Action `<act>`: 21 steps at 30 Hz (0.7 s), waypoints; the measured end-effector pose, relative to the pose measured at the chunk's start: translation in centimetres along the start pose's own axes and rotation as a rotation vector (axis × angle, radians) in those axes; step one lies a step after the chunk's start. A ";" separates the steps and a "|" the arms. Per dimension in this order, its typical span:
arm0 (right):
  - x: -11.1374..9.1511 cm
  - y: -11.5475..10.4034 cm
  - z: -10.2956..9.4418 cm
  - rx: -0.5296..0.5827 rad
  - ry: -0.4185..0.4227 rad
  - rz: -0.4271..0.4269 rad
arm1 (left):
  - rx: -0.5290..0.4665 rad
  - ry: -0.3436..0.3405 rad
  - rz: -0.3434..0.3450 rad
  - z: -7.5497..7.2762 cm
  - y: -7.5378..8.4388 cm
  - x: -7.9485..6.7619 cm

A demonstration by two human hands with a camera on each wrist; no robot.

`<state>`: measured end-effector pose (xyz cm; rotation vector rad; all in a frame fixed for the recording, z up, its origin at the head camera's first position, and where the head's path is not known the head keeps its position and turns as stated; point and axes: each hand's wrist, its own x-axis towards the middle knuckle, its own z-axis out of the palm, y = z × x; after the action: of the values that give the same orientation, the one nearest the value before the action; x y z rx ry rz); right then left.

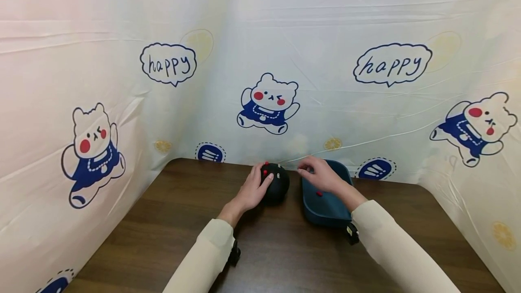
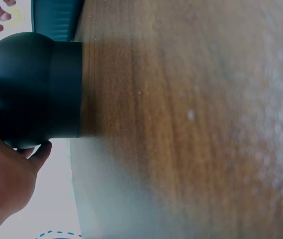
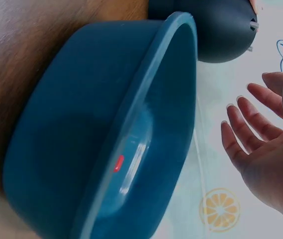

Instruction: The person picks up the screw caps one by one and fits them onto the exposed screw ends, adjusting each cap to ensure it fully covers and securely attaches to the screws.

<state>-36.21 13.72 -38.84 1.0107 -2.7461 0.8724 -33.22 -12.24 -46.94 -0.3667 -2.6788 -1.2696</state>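
Black round-topped ball-like holder with red and pale studs [image 1: 277, 194] sits near the back edge of the brown wood-grain tabletop [image 1: 281, 252], which runs wide toward the person. White printed cloth [image 1: 325, 112] hangs right behind, limiting rear room. Narrow gap to the dark-blue rounded rectangular bin [image 1: 325, 221], small red piece [image 1: 319, 193] inside. Left hand [image 1: 251, 190] grips holder's side; right hand [image 1: 321, 175], fingers loosely bent, nothing visible held, hovers over bin, forearm across its right side.

Black dome [image 2: 32, 89] in every view
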 end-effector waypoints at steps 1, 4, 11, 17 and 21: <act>-0.2 0.2 0.0 0.000 -0.002 0.010 | -0.002 0.003 0.003 0.0 0.0 0.0; -0.6 0.6 -0.1 0.000 -0.009 0.041 | 0.010 0.002 -0.001 0.2 -0.2 0.1; -1.5 1.5 -0.2 0.011 -0.036 0.076 | 0.001 -0.007 -0.018 0.2 -0.2 0.2; -2.0 2.5 -0.2 0.007 -0.031 0.075 | -0.001 -0.006 -0.033 0.1 0.2 0.0; -2.3 3.3 -0.2 -0.007 -0.029 0.084 | -0.003 -0.003 -0.032 0.1 0.2 0.0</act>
<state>-36.47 17.13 -40.89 0.9197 -2.8326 0.8659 -33.13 -12.06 -46.89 -0.3277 -2.6962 -1.2830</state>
